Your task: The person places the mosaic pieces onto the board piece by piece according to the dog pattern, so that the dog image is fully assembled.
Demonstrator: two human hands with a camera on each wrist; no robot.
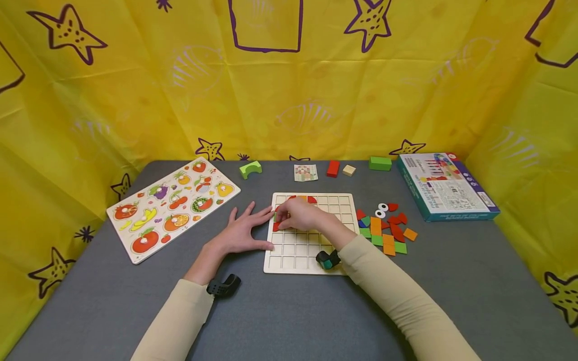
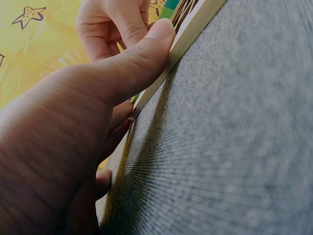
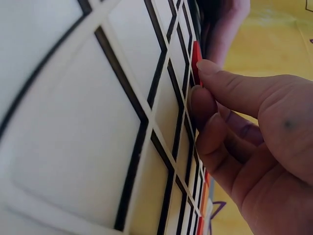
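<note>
A pale wooden grid board point(image 1: 293, 260) lies flat on the grey table. My left hand point(image 1: 244, 233) spreads its fingers along the board's left side, with the thumb straight and touching the edge, as the left wrist view shows. Over the board's upper left, my right hand point(image 1: 300, 215) pinches a small red tile point(image 3: 196, 54) between thumb and index finger, down at the grid. Along the top row sit a red piece point(image 1: 312, 199) and an orange piece point(image 1: 303, 198); my right hand partly hides that corner.
Loose red, orange and green tiles point(image 1: 376, 225) and two white rings point(image 1: 381, 214) lie right of the board. A fruit puzzle point(image 1: 169, 180) lies at left, a box point(image 1: 444, 185) at right. Along the back are a picture card point(image 1: 305, 172), green arch point(image 1: 250, 169) and red block point(image 1: 332, 168).
</note>
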